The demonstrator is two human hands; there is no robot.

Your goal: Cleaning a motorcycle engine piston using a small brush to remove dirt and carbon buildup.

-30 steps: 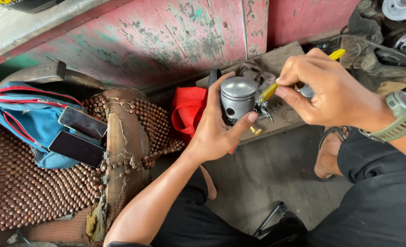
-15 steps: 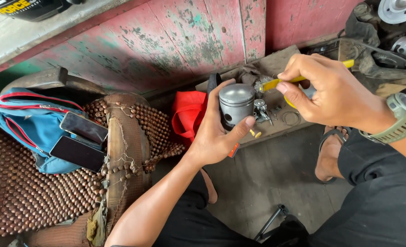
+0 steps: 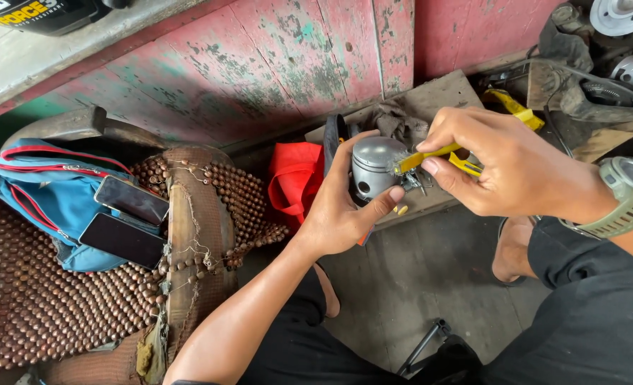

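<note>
The left hand [image 3: 341, 207] wraps its grip around a grey metal piston [image 3: 373, 167], fingers behind the crown and thumb pressed across the skirt below the pin hole. The right hand [image 3: 505, 167], wearing an olive wristwatch [image 3: 626, 196], pinches a yellow-handled brush [image 3: 430, 158] between thumb and fingers; its bristled end touches the piston's upper side, just right of the left grip. Behind both grips lies a dirty wooden board [image 3: 438, 100] with a rag. Just left of the left grip sits a red bag [image 3: 295, 178]. Well to the left, two phones [image 3: 124, 221] rest on a blue bag [image 3: 38, 192] atop a beaded seat cover [image 3: 17, 299].
</note>
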